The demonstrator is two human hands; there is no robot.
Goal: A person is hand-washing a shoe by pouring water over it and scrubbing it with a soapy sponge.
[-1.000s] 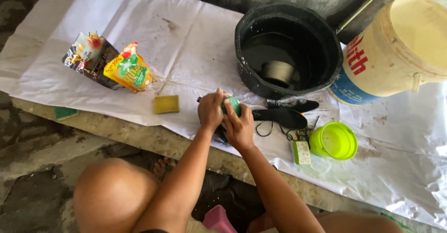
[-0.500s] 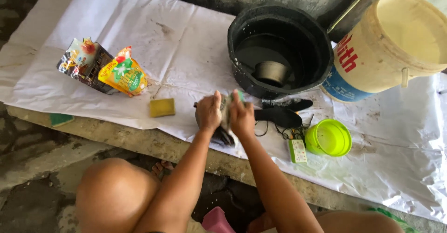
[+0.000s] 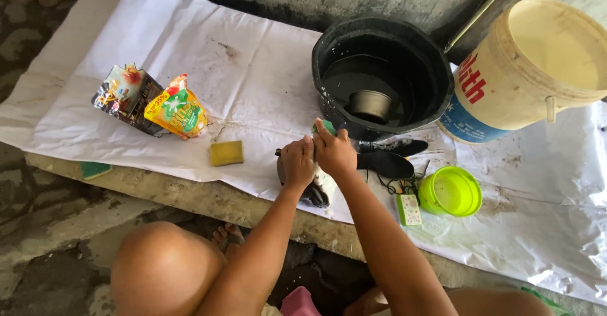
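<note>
A dark shoe (image 3: pixel 314 193) is steadied by the left hand (image 3: pixel 297 162), fingers clamped; the right hand (image 3: pixel 335 153) grips a green brush (image 3: pixel 327 126) (basin (image 3: pixel 329 110) just beyond).

Black basin (image 3: pixel 379 76) blocks ahead; bare sheet (image 3: pixel 208 50) lies open leftward.

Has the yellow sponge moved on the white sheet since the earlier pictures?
No. The yellow sponge lies at the same spot right of the detergent packets, left of the hands; only the camera shifted.
</note>
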